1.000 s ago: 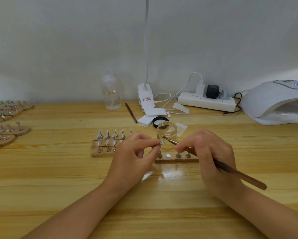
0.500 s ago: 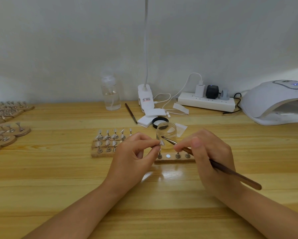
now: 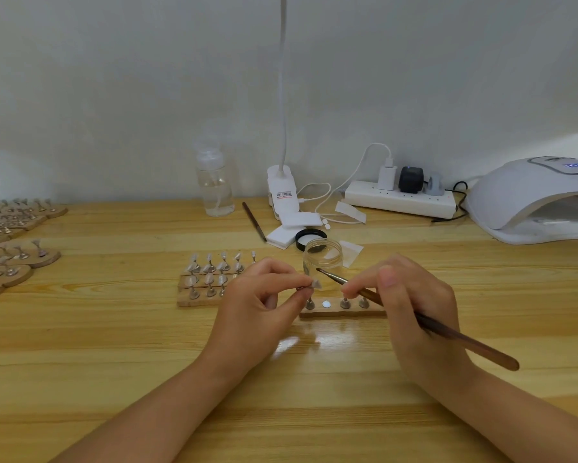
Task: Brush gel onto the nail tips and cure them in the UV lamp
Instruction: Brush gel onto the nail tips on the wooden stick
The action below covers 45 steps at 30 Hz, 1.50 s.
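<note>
Above wooden strip, brush tip-leftward.

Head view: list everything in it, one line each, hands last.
Table: one, light wood, under everything.
Jar: one, clear, open, centre.
Lid: one, black, behind jar.
Nail tip: one, pale, pinched on its stand.
Brush: one, brown, tip near nail tip.
Holder: one, wood, below the nail tip.
Rack: one, wood, tips on stands, left of centre.
Spare brush: one, dark, behind rack.
Bottle: one, clear, rear.
Power strip: one, white, rear right.
UV lamp: one, white, far right.
Left hand: pinches the tip's stand.
Right hand: holds brush.
</note>
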Tool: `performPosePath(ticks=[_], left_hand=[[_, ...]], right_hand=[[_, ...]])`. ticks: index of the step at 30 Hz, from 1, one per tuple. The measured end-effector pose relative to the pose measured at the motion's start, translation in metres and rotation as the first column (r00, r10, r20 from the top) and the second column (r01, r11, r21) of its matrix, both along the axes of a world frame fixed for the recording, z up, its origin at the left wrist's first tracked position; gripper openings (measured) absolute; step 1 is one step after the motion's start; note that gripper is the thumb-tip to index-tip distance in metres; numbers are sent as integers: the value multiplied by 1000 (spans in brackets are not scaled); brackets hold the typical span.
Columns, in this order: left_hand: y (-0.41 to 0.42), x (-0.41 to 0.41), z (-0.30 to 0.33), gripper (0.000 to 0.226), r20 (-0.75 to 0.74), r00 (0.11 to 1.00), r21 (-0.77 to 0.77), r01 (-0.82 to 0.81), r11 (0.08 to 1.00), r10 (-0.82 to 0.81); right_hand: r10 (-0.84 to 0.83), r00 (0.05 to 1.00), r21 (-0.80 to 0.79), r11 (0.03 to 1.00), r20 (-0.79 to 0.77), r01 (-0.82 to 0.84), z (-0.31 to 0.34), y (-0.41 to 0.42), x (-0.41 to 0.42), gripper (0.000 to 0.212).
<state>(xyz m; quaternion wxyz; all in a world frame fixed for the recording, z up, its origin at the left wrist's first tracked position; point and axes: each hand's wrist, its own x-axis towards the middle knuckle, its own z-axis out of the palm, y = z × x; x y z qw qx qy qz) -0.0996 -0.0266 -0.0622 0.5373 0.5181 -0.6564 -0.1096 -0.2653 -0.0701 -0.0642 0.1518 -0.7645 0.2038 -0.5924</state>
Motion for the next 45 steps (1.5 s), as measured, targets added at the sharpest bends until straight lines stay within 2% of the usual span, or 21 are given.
performPosePath(ticks=[4, 6, 9, 14, 22, 27, 35, 40, 45], left_hand=[[-1, 2, -1, 29, -1, 1000, -19, -14, 1000, 14], [-1, 3, -2, 26, -16, 1000, -34, -11, 999, 10], [0, 3, -2, 20, -37, 999, -50, -1, 999, -1], [-1, 2, -2, 8, -88, 996, -50, 22, 999, -27], [-2, 5, -5, 14, -77, 997, -41, 13, 999, -17], [-3, 5, -6, 16, -76, 997, -27, 2, 1000, -4], [-3, 4, -5, 18, -78, 997, -12, 5, 1000, -6], [-2, 4, -4, 18, -72, 997, 3, 2, 1000, -2], [-3, 4, -4, 19, -56, 998, 10, -15, 1000, 16]], right_hand=[[-27, 999, -24, 999, -39, 26, -1, 0, 1, 46], [-44, 999, 22, 999, -28, 44, -2, 1, 0, 48], [-19, 999, 122, 992, 27, 16, -1, 2, -2, 43], [-21, 1000, 61, 998, -6, 21, 2, 4, 0, 36], [-16, 998, -26, 1000, -66, 15, 0, 5, 3, 42], [-15, 1000, 24, 1000, -5, 15, 0, 4, 0, 39], [8, 998, 21, 1000, -62, -7, 0, 7, 4, 44], [26, 999, 74, 997, 27, -28, 1, 8, 2, 44], [-23, 998, 47, 999, -57, 25, 2, 7, 5, 44]])
